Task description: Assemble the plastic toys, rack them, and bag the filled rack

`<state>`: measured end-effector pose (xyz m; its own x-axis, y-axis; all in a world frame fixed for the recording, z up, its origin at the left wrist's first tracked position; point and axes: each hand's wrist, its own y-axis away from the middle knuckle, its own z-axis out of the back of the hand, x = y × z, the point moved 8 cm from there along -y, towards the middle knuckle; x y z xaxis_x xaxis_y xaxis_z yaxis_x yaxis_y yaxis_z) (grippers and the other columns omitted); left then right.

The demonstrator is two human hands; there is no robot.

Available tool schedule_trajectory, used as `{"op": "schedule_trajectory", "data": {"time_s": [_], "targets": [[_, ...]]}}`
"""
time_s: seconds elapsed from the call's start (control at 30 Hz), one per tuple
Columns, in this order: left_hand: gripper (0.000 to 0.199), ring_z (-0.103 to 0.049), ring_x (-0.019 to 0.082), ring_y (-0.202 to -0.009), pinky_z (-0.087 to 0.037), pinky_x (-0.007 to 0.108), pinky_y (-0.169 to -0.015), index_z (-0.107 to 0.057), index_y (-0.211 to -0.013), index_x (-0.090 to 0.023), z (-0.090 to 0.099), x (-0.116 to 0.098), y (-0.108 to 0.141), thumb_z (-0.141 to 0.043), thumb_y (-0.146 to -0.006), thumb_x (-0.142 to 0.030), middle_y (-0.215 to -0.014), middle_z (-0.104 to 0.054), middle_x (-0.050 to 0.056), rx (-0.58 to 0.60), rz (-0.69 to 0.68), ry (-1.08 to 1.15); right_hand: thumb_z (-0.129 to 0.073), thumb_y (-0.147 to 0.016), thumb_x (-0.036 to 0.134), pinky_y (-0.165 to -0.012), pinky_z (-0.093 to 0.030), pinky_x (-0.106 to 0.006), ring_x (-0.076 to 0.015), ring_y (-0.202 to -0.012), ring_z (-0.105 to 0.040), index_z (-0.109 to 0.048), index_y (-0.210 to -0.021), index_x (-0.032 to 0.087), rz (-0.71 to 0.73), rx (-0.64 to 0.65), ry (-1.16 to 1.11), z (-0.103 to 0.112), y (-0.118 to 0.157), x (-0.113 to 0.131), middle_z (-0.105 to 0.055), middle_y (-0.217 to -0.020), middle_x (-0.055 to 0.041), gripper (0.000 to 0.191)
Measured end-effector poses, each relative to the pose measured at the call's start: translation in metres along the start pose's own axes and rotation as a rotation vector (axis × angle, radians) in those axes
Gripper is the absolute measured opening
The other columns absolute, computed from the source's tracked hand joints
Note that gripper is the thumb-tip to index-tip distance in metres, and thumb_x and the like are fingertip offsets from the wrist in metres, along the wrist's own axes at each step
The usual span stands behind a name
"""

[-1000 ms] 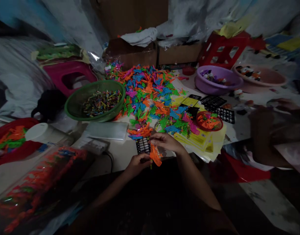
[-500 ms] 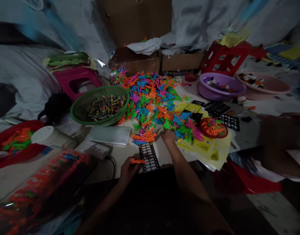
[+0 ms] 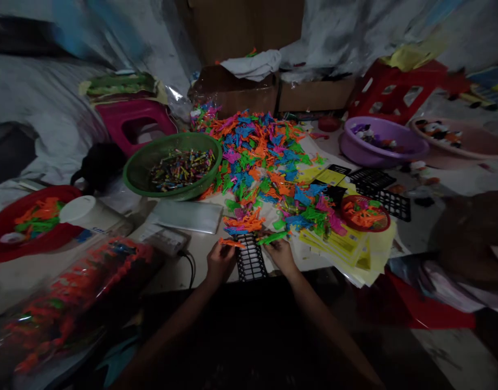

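Note:
My left hand (image 3: 220,261) is closed on a small orange plastic toy piece (image 3: 231,243), long and thin in shape. In my right hand (image 3: 282,254) a similar green plastic piece (image 3: 273,237) is pinched, pointing up and to the right. Between the two hands lies a black slotted plastic strip (image 3: 251,259) on the table. Just beyond it sits a small stack of orange pieces (image 3: 245,221) with blue ones underneath. A large heap of mixed orange, blue, green and pink pieces (image 3: 252,146) spreads farther back. The exact kind of these pieces is too small to make out.
Left stand a green basin (image 3: 130,187) of small colourful cylinders, a white cup (image 3: 84,211) and a clear bag of orange pieces (image 3: 73,303). Right are yellow printed cards (image 3: 342,252), a small red basket (image 3: 385,225) and a purple basin (image 3: 354,149). Another person's arm (image 3: 472,238) shows far right.
My right hand has come back from the heap toward the black strip and now holds a green piece. My left hand still holds the orange piece. The view has shifted slightly.

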<state>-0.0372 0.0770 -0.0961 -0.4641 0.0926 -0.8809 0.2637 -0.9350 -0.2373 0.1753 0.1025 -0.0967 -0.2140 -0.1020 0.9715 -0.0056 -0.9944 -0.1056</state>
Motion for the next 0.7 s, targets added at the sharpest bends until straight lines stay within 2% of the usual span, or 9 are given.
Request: {"op": "schedule_trajectory", "data": {"time_s": [0.13, 0.3, 0.53, 0.7], "targets": [[0.015, -0.063, 0.013, -0.068, -0.051, 0.025, -0.069, -0.059, -0.074, -0.016, -0.004, -0.004, -0.005, -0.058, -0.07, -0.031, -0.073, -0.067, 0.002, 0.054, 0.006, 0.022, -0.052, -0.073, 0.033, -0.078, -0.049, -0.034, -0.0182, -0.082, -0.064, -0.063, -0.086, 0.018, 0.011, -0.029, 0.119, -0.003, -0.005, -0.01, -0.069, -0.086, -0.0062, 0.023], [0.016, -0.063, 0.014, -0.07, -0.052, 0.025, -0.069, -0.06, -0.076, -0.016, -0.004, -0.007, -0.007, -0.06, -0.07, -0.031, -0.076, -0.068, 0.003, 0.041, 0.039, 0.055, -0.049, -0.074, 0.027, -0.079, -0.049, -0.033, -0.0183, -0.085, -0.063, -0.063, -0.091, 0.02, 0.01, -0.007, 0.218, -0.005, -0.01, -0.01, -0.068, -0.093, -0.0048, 0.023], [0.018, -0.063, 0.014, -0.072, -0.051, 0.025, -0.071, -0.061, -0.077, -0.016, -0.009, -0.003, -0.007, -0.06, -0.07, -0.033, -0.077, -0.068, 0.003, 0.062, 0.05, 0.034, -0.048, -0.076, 0.023, -0.074, -0.048, -0.027, -0.0185, -0.081, -0.064, -0.064, -0.086, 0.019, -0.04, 0.124, 0.59, -0.011, -0.012, 0.007, -0.07, -0.086, -0.0056, 0.02], [0.017, -0.062, 0.013, -0.07, -0.05, 0.024, -0.069, -0.06, -0.076, -0.016, -0.011, -0.004, -0.011, -0.058, -0.072, -0.032, -0.076, -0.066, 0.003, 0.11, 0.007, -0.002, -0.046, -0.078, 0.023, -0.075, -0.047, -0.027, -0.0202, -0.084, -0.064, -0.064, -0.089, 0.017, -0.061, 0.091, 0.724, -0.013, -0.003, 0.017, -0.069, -0.089, -0.0079, 0.022]]}}
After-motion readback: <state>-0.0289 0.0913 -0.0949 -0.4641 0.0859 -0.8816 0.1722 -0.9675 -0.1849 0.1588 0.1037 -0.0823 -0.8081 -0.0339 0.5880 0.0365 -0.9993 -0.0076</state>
